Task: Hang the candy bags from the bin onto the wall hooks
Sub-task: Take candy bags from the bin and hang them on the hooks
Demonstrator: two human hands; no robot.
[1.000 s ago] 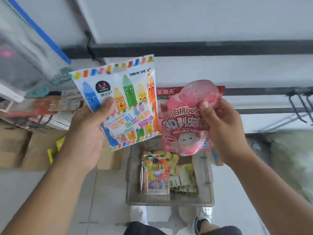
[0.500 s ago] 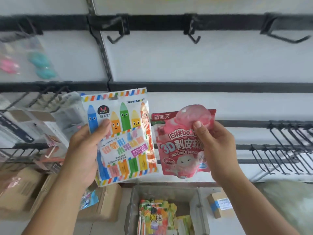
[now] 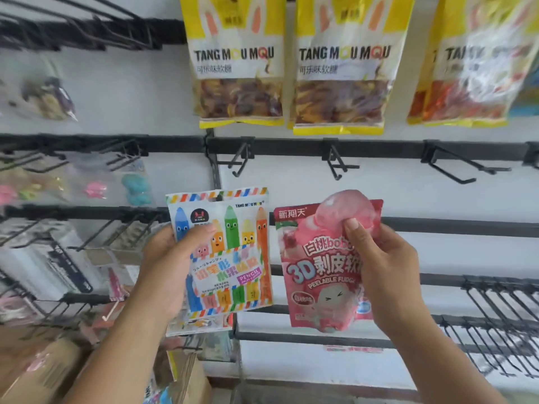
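the left hand [image 3: 166, 266] grips the crayon bag [image 3: 227, 252], thumb pressed across its front, the right hand [image 3: 388, 269] pinches the pink bag [image 3: 318, 275] at its right edge, both upright and side by side below the bare hooks [image 3: 335, 163].

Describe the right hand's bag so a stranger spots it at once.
On the white wall, yellow bags hang along the top. Below them, the right hand holds a pink bag. Unlike the striped pencil bag beside it, it reads 3D, with a round bump on top.
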